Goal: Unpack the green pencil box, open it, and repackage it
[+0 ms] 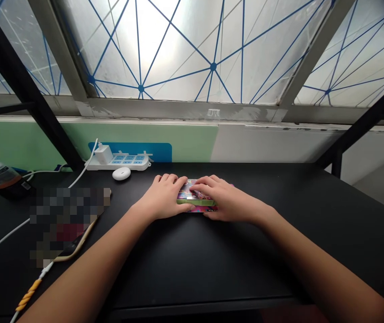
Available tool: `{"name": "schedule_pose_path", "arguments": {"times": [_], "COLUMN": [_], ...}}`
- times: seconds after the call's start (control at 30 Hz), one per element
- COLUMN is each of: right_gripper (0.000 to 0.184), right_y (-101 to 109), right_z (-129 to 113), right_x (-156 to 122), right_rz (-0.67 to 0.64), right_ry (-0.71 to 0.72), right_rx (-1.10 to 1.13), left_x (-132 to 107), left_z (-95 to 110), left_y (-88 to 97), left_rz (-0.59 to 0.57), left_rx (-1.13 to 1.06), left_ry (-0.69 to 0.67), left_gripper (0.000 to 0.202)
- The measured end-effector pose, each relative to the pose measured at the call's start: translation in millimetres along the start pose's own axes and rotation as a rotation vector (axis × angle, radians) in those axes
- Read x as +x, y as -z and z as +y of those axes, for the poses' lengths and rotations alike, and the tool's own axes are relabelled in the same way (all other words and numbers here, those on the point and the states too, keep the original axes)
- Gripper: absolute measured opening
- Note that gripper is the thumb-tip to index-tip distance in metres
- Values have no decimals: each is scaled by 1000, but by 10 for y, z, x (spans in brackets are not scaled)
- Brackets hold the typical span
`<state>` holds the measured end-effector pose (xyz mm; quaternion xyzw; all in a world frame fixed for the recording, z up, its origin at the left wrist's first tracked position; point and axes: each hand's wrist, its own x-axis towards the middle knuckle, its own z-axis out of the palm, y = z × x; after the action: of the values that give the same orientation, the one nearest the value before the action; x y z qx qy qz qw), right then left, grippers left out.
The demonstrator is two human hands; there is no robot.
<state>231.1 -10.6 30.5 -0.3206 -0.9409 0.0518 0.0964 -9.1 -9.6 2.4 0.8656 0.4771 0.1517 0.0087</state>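
Note:
On the black desk [185, 255] lies a small, flat, colourful box [196, 202] with a pictured top, a green side edge and a pink layer beneath. My left hand [165, 197] is closed around its left end, thumb along the near side and fingers over the far edge. From the right, my right hand [227, 197] grips the other end, its index finger bent over the top and its thumb low at the near side. Both hands partly hide the box, so I cannot tell exactly what it is.
Behind on the left are a white power strip [124, 161] with a plugged-in charger and a white earbud case [121, 173]. A blurred-out device [71, 224] with a cable [28, 294] lies left of my arm. A bottle [2, 175] tilts at far left; black frame bars flank the desk.

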Motion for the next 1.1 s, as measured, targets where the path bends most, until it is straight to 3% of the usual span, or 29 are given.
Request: {"name": "schedule_pose_path", "arguments": {"times": [0.3,0.53,0.73,0.9,1.1], "right_gripper": [93,52,55,58,63], "right_y": [-65,-39,26,83,124], "right_z": [367,333,267,198,54], "right_x": [16,75,59,57,38], "right_rz": [-30,220,234,320,387], "right_ry": [-212,-241,-267,-197,-145], "right_rx": [74,-57,-99,-165,-288], "left_x": [33,67,86,111,84], "left_z": [29,172,170,119,118], "left_y": [-8,-33,-46,18,157], "left_rz": [16,190,252,393,453], "left_rx": [-17,161,138,140,195], "left_ry": [-2,-60,-140,-75,-76], "left_gripper": [82,81,85,78,56]}}
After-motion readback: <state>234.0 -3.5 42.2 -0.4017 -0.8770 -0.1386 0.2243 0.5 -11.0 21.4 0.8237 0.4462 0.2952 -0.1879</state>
